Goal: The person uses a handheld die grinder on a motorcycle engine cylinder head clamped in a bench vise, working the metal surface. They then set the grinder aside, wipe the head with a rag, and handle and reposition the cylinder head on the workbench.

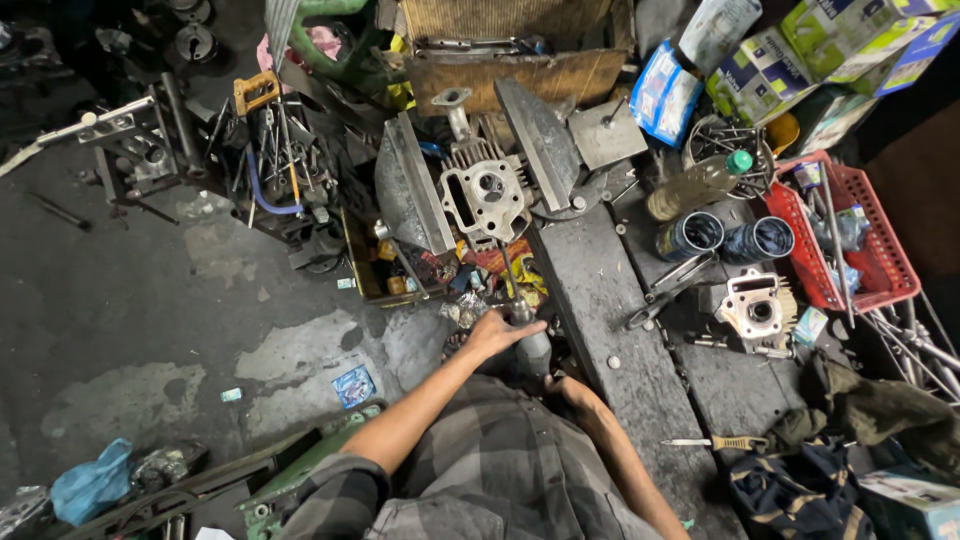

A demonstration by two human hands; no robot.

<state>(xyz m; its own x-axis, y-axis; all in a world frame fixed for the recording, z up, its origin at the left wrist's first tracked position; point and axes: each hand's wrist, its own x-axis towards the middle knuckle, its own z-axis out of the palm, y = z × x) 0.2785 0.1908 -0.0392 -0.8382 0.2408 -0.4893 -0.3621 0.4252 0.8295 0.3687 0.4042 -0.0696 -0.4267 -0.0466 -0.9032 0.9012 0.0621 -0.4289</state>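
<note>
Red basket (886, 262) w/ bits; 2 cans (725, 238); screwdriver (722, 442); blue bag (92, 482).

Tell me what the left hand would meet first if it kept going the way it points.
The left hand points up and right, resting on a grey metal part. Straight on, it would probably reach the dark bench plank first; depth is unclear from above.

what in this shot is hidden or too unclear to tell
- Right hand, head view: mostly hidden behind the grey metal part and the checked shirt; grip unclear.
- Grey metal part: lower end covered by the left hand and the shirt.
- Blue bag: contents unseen.
- Top left corner: too dark.
</note>
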